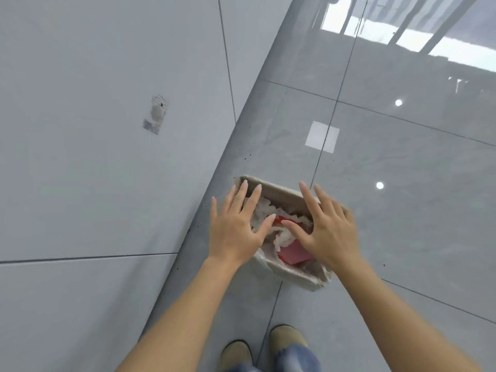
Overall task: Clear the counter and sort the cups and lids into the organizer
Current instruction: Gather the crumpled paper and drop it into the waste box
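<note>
left hand (236,232): fingers spread flat, nothing gripped, over the bin
right hand (326,232): same, splayed loose
bin (279,191): on the floor, crumpled paper (261,210) and red stuff (294,255) inside
shoes (288,338): 6 o'clock

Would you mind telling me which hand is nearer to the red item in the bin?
Right. The right hand hovers directly over the red item in the bin, partly covering it; the left hand is over the bin's left side, above crumpled white paper.

The two open hands, left hand (233,232) and right hand (328,232), hide much of the box (279,191), the red thing (294,255) inside is half covered, and the shoes (236,354) are cut off.
</note>
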Available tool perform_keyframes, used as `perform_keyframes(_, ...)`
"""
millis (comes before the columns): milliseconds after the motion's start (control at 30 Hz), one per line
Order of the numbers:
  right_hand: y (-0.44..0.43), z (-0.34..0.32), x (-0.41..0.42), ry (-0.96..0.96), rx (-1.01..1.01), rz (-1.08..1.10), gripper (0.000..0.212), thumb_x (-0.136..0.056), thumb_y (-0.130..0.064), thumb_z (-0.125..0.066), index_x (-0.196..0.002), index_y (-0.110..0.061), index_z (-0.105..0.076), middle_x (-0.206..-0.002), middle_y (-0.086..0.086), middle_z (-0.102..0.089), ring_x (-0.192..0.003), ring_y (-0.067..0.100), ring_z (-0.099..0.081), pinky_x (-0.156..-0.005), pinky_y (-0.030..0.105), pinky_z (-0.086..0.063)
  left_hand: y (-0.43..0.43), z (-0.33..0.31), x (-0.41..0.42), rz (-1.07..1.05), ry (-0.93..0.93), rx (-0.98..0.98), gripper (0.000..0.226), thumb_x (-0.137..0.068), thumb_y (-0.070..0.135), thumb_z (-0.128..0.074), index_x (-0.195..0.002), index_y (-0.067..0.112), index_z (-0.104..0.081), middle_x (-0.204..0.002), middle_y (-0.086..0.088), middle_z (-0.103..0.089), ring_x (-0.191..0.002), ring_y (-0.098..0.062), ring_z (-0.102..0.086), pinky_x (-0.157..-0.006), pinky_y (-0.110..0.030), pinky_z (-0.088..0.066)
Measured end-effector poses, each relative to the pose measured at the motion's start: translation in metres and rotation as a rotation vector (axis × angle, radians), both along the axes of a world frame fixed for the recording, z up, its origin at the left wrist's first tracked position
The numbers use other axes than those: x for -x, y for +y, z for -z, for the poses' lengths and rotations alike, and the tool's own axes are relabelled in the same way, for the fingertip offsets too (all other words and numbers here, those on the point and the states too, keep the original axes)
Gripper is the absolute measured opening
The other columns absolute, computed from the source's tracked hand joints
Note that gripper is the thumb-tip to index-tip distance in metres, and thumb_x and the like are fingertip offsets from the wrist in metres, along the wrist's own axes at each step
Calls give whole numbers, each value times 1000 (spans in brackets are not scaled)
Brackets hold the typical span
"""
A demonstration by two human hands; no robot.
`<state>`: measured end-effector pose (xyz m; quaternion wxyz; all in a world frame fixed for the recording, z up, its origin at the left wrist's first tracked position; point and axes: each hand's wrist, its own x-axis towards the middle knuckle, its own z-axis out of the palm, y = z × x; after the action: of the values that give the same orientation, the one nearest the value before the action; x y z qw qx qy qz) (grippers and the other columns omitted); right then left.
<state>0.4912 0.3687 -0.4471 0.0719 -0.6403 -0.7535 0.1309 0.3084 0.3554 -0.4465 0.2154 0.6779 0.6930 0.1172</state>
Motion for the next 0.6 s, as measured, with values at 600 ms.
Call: perform_keyframes(600, -12, -427, 20, 142, -344, -112, 79, -80, -69, -39, -146, -32, -18, -150, 14, -35, -127, 35, -46, -101, 58, -36, -31, -408, 18, -109, 87, -302, 69, -86, 63, -29, -145, 29, -27, -153, -6, -32, -142, -24, -25, -115, -46, -12)
